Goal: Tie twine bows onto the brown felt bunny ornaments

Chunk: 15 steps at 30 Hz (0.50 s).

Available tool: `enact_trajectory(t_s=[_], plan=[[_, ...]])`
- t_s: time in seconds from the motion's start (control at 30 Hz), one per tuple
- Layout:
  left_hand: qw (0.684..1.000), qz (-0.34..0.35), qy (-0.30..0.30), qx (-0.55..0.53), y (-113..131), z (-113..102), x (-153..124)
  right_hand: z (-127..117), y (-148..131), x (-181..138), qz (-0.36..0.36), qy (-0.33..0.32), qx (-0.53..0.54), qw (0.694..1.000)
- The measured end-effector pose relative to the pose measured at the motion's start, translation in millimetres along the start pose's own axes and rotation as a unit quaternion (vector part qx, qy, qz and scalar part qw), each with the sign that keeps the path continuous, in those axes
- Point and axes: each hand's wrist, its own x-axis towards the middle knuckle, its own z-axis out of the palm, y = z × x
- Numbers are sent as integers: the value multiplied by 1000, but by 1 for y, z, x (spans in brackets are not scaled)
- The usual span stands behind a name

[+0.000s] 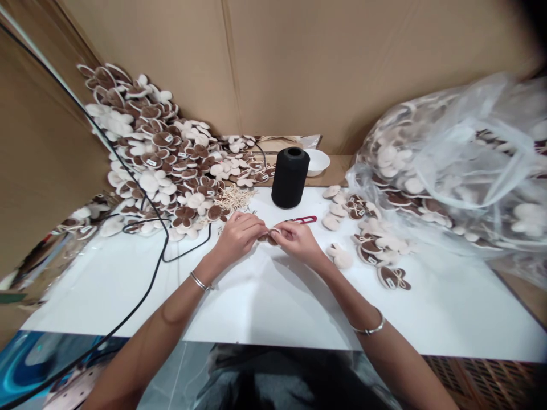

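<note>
Between my two hands, over the middle of the white table, is a small brown and cream plush piece (pixel 268 237), mostly covered by my fingers. My left hand (pixel 241 234) pinches its left side, and my right hand (pixel 297 240) pinches its right side. Just beyond my right hand lies a pair of red thread snips (pixel 305 219). A black thread cone (pixel 290 177) stands upright behind the hands. To the left of it is a heap of short cream cords (pixel 235 198). On the right, several plush pieces with bows (pixel 393 278) lie loose.
A tall pile of brown and cream plush pieces (pixel 162 148) fills the back left. A clear plastic bag (pixel 461 165) of similar pieces bulges at the right. A white bowl (pixel 318 163) sits behind the cone. A black cable (pixel 158 267) crosses the table's left side.
</note>
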Motion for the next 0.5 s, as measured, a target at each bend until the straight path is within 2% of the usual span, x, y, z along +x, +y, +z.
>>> enact_trajectory(t_s=[0.33,0.4,0.5], plan=[[980,-133,-23,-150,1,-2,3,1,2,1,-86,3,-62,994],[980,-131,-21,-150,1,-2,3,1,3,2,-80,10,-66,995],[991,-93,24,-94,2,-1,2,0,5,2,-63,38,-66,995]])
